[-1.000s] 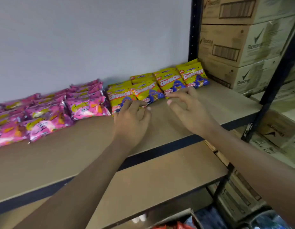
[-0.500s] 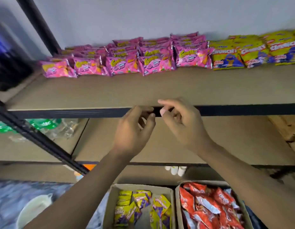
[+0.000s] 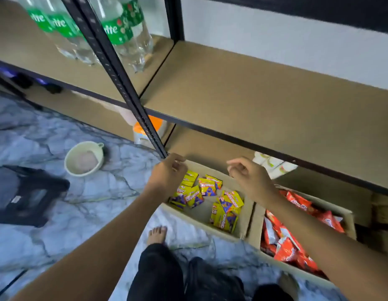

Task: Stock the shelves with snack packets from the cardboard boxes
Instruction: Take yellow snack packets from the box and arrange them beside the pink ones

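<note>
On the floor under the shelving stands an open cardboard box (image 3: 246,210) holding several yellow snack packets (image 3: 207,187). To its right a second cardboard box (image 3: 347,216) is filled with red snack packets (image 3: 284,246). My left hand (image 3: 167,173) hovers over the far left corner of the yellow-packet box, fingers loosely curled and holding nothing. My right hand (image 3: 247,177) hangs above that box's far right side, fingers also loosely curled and empty. A bare brown shelf board (image 3: 264,101) runs just above both boxes.
A black upright post (image 3: 123,88) stands just left of my left hand. Clear soda bottles with green labels (image 3: 121,29) fill the left shelf. A cream bowl (image 3: 83,161) and a dark bag (image 3: 25,194) lie on the marble floor. My bare foot (image 3: 157,234) is near the box.
My view has dropped from the upper shelf with pink and yellow packets down to the boxes on the floor. Both hands have come down from the shelf edge to above the yellow-packet box.
</note>
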### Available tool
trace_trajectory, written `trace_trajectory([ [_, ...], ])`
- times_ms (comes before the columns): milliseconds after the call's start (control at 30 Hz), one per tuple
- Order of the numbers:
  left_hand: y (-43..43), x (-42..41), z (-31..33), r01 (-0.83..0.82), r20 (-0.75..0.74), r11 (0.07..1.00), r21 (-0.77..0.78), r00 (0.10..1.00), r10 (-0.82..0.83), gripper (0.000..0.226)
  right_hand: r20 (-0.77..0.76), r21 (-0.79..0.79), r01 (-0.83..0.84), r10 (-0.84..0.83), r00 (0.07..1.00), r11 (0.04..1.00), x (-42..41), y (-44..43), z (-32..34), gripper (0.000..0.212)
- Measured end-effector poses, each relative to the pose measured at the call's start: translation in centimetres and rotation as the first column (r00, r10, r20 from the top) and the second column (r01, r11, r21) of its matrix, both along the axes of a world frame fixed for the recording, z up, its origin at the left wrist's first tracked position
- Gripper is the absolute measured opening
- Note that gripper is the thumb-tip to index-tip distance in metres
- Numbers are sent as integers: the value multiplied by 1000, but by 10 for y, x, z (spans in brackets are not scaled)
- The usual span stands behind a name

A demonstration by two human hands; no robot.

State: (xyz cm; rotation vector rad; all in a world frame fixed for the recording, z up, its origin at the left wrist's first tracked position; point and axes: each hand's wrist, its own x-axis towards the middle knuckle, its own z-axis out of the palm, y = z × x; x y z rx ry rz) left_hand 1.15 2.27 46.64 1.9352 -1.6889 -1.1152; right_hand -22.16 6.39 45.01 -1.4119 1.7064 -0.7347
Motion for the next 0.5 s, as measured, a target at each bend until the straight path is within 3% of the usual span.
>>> trace_trajectory([
  [267, 17, 28, -139, -79, 26, 965, 251, 997, 75, 11, -19, 281, 12, -7, 1000, 960, 27, 14, -145, 15],
  [500, 21, 22, -271, -128, 65, 913, 388, 992, 112, 21, -34, 328, 72, -65, 997, 942, 32, 11, -269, 10],
])
